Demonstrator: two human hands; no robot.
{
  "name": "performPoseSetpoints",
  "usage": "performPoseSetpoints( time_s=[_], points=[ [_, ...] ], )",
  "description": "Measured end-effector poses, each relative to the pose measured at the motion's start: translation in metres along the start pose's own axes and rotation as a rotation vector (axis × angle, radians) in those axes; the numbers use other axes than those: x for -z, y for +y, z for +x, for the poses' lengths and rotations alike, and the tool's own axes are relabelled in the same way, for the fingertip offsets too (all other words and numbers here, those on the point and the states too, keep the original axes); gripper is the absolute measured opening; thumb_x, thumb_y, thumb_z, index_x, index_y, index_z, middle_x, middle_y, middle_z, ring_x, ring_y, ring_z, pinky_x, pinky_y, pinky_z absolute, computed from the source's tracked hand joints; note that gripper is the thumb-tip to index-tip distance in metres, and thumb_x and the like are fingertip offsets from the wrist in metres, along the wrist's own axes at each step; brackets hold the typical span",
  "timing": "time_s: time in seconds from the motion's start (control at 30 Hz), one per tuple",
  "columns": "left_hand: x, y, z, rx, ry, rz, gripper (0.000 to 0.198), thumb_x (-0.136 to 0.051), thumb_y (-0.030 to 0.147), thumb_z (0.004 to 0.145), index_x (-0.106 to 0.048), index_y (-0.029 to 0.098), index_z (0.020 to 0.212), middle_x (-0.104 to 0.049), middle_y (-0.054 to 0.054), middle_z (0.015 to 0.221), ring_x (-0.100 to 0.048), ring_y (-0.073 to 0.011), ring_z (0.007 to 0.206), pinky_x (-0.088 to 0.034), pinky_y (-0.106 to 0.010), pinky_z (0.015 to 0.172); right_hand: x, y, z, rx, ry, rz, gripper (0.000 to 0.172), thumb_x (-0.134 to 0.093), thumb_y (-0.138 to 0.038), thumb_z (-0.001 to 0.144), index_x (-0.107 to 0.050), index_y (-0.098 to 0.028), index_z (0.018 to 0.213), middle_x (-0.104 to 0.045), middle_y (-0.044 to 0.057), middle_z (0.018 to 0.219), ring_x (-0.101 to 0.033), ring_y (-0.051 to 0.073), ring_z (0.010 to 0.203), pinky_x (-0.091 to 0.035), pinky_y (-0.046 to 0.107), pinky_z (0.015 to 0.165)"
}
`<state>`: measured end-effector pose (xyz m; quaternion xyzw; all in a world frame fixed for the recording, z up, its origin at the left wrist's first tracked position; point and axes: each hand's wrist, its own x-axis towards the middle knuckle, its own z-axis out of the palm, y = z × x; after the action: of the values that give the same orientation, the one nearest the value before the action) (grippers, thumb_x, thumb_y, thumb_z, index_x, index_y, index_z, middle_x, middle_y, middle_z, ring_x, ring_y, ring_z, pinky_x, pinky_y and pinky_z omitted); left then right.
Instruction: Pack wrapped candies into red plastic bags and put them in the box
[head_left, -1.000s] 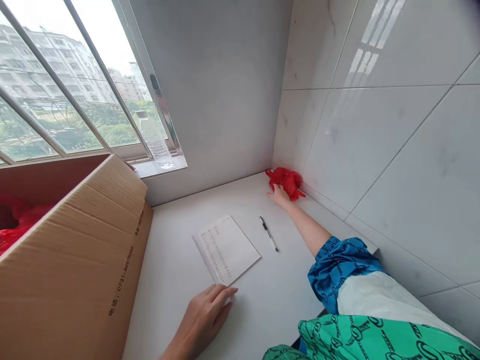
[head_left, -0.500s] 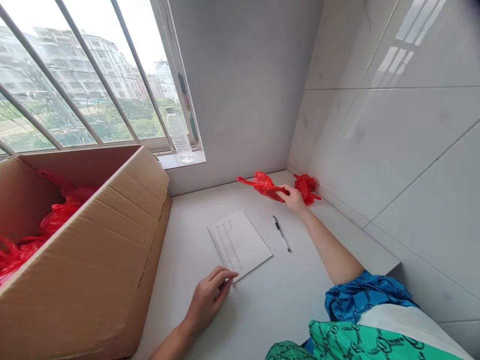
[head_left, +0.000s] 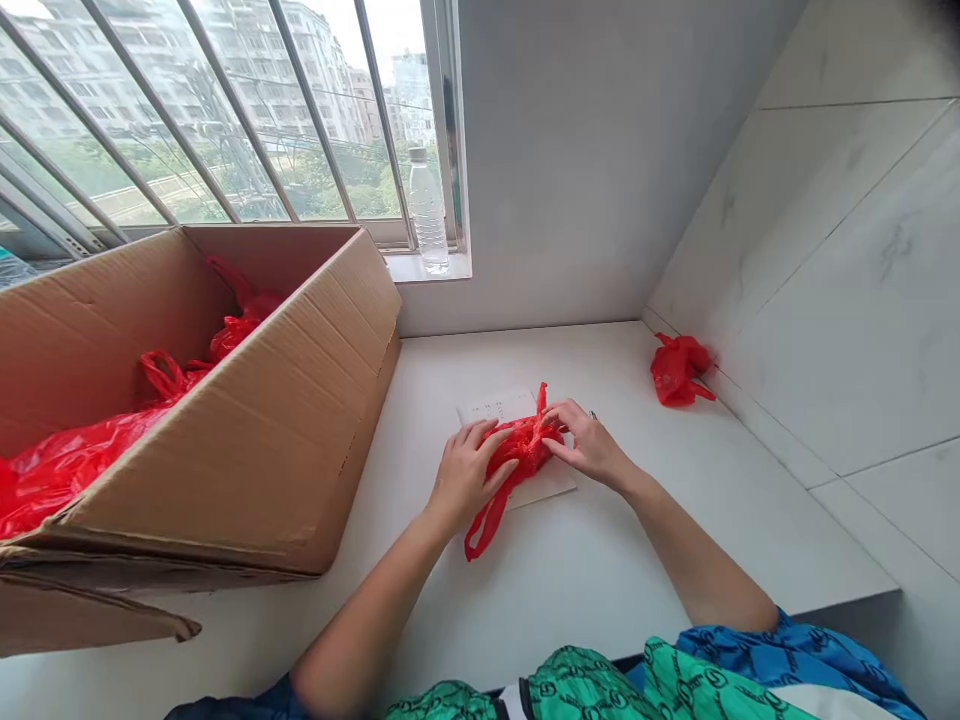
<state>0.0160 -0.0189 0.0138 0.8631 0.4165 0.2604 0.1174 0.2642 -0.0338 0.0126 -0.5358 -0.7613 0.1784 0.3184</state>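
Note:
A crumpled red plastic bag (head_left: 525,450) rests on the notepad (head_left: 553,484), covering most of its page, and one handle loop hangs past the pad's near edge. My left hand (head_left: 469,468) grips the bag's left side, thumb and fingers around it. On the other side, my right hand (head_left: 587,442) pinches the bag near its upper handle. Behind my right hand only a tip of the pen (head_left: 593,415) shows. What the bag holds inside is hidden.
A large open cardboard box (head_left: 300,400) with several red bags (head_left: 97,455) stands at the left. Another red bag (head_left: 679,370) lies by the tiled wall at the right. A clear water bottle (head_left: 428,215) stands on the sill of the barred window.
My right hand has brought the red bag from the back right onto the notepad. My left hand has moved up from the pad's near edge and taken hold of the bag. The view has shifted.

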Motion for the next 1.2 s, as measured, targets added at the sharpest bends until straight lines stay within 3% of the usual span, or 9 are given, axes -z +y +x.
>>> performPoseSetpoints(
  time_s=[0.17, 0.33, 0.47, 0.57, 0.7, 0.83, 0.93, 1.07, 1.2],
  points=[
    [-0.016, -0.019, 0.0, 0.211, 0.017, -0.24, 0.036, -0.039, 0.041, 0.101, -0.07, 0.025, 0.111, -0.072, -0.004, 0.106, -0.062, -0.0224, 0.098, -0.047, -0.033, 0.082, -0.006, 0.01, -0.001, -0.029, 0.016, 0.015, 0.011, -0.055, -0.025, 0.091, -0.064, -0.026, 0.097, -0.065, 0.003, 0.103, -0.062, 0.016, 0.076, -0.052, 0.033, 0.069],
    [-0.007, -0.024, 0.0, 0.368, 0.075, -0.463, 0.051, -0.037, 0.054, 0.1, -0.067, 0.017, 0.082, -0.063, 0.0, 0.068, -0.054, -0.0139, 0.062, -0.038, -0.024, 0.055, -0.008, 0.001, 0.0, -0.059, 0.213, 0.315, 0.012, -0.057, -0.031, 0.092, -0.066, -0.025, 0.099, -0.068, 0.003, 0.098, -0.064, 0.016, 0.081, -0.055, 0.032, 0.077],
    [-0.001, -0.035, 0.001, 0.484, 0.071, -0.654, 0.036, -0.052, 0.047, 0.093, -0.068, 0.018, 0.107, -0.072, -0.004, 0.098, -0.064, -0.0185, 0.085, -0.048, -0.025, 0.068, -0.007, -0.005, -0.001, -0.092, 0.291, 0.379, 0.019, -0.057, -0.036, 0.093, -0.064, -0.026, 0.108, -0.065, 0.003, 0.111, -0.067, 0.016, 0.088, -0.056, 0.033, 0.084],
    [0.009, -0.041, 0.001, 0.51, 0.151, -0.625, 0.039, -0.055, 0.034, 0.089, -0.06, 0.02, 0.126, -0.065, -0.009, 0.127, -0.064, -0.0222, 0.109, -0.053, -0.031, 0.085, -0.008, -0.002, -0.002, -0.053, 0.196, 0.309, 0.023, -0.059, -0.037, 0.091, -0.064, -0.026, 0.111, -0.063, 0.005, 0.118, -0.066, 0.019, 0.1, -0.055, 0.035, 0.089],
    [0.019, -0.018, -0.004, 0.288, 0.275, -0.407, 0.035, -0.048, 0.027, 0.094, -0.058, 0.022, 0.127, -0.06, -0.008, 0.133, -0.057, -0.0226, 0.121, -0.045, -0.041, 0.104, -0.019, 0.001, 0.0, -0.017, 0.012, 0.117, 0.02, -0.057, -0.035, 0.093, -0.066, -0.026, 0.109, -0.068, 0.005, 0.113, -0.065, 0.021, 0.1, -0.054, 0.037, 0.085],
    [0.004, 0.007, -0.009, -0.001, -0.015, -0.069, 0.038, -0.046, 0.038, 0.099, -0.056, 0.03, 0.135, -0.054, -0.006, 0.143, -0.047, -0.0262, 0.133, -0.034, -0.048, 0.113, -0.032, 0.002, 0.004, -0.023, 0.037, 0.005, 0.022, -0.051, -0.031, 0.095, -0.065, -0.025, 0.112, -0.069, 0.005, 0.109, -0.065, 0.022, 0.1, -0.054, 0.037, 0.087],
    [-0.009, 0.002, -0.01, 0.041, -0.164, 0.087, 0.047, -0.043, 0.046, 0.1, -0.045, 0.035, 0.145, -0.049, -0.007, 0.148, -0.042, -0.0296, 0.138, -0.028, -0.057, 0.114, -0.031, 0.0, 0.004, -0.017, 0.129, -0.042, 0.031, -0.048, -0.027, 0.096, -0.059, -0.026, 0.125, -0.064, 0.007, 0.123, -0.063, 0.024, 0.11, -0.054, 0.04, 0.09],
    [-0.008, -0.008, -0.012, 0.065, -0.07, 0.152, 0.054, -0.046, 0.039, 0.097, -0.039, 0.026, 0.149, -0.047, -0.012, 0.149, -0.044, -0.029, 0.137, -0.025, -0.056, 0.117, -0.027, -0.007, 0.0, 0.023, 0.221, -0.094, 0.033, -0.045, -0.028, 0.098, -0.059, -0.026, 0.128, -0.062, 0.008, 0.128, -0.058, 0.025, 0.119, -0.05, 0.043, 0.099],
    [-0.011, -0.001, -0.013, 0.01, -0.025, 0.161, 0.061, -0.044, 0.036, 0.096, -0.031, 0.02, 0.153, -0.039, -0.013, 0.155, -0.038, -0.0271, 0.142, -0.022, -0.051, 0.12, -0.043, -0.016, -0.005, 0.128, 0.108, -0.142, 0.047, -0.047, -0.043, 0.099, -0.05, -0.023, 0.141, -0.055, 0.009, 0.143, -0.046, 0.026, 0.136, -0.037, 0.047, 0.115]
  ],
)
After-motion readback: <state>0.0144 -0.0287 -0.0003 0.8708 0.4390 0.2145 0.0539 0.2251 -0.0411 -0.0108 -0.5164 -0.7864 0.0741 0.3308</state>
